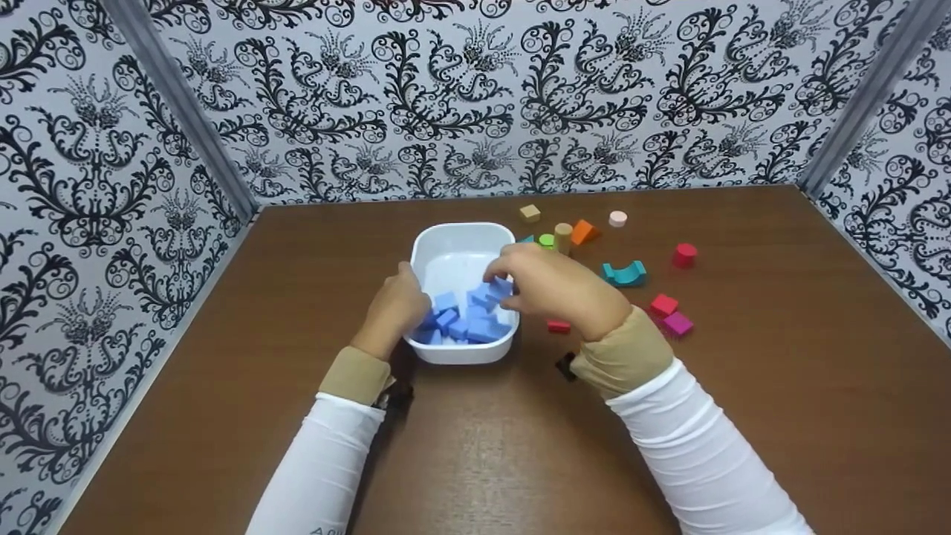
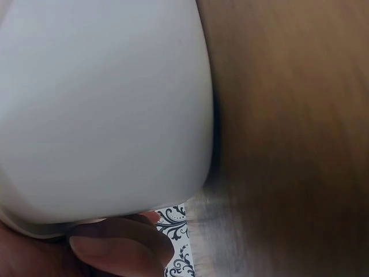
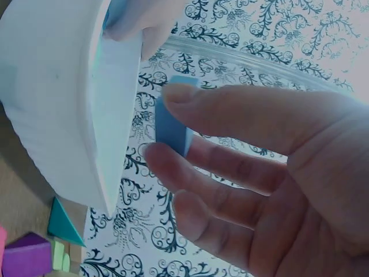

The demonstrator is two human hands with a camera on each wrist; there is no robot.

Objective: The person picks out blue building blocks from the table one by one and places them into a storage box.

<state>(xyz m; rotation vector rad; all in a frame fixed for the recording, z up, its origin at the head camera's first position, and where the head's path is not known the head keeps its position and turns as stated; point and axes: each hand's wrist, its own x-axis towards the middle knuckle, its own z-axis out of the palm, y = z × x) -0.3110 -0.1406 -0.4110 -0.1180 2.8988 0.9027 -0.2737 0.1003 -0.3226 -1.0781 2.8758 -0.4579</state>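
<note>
A white plastic tub (image 1: 462, 356) stands on the table, with several blue toy blocks (image 1: 459, 327) heaped in its near half. My left hand (image 1: 395, 306) grips the tub's left rim. In the left wrist view its curled fingers (image 2: 118, 252) show below the tub's smooth outer wall (image 2: 109, 115). Over the right rim, my right hand (image 1: 561, 282) pinches a blue block (image 3: 172, 127) between thumb and fingertips. The right wrist view shows this block held clear of the tub's wall. Part of the left hand is hidden behind the tub there.
Right of the tub lie loose blocks: a teal arch (image 1: 624, 274), a red cylinder (image 1: 685, 255), a magenta block (image 1: 677, 324), an orange block (image 1: 584, 232) and a tan cylinder (image 1: 562, 238). A red piece (image 1: 559, 326) lies under the right forearm. Patterned walls enclose the table (image 1: 297, 253).
</note>
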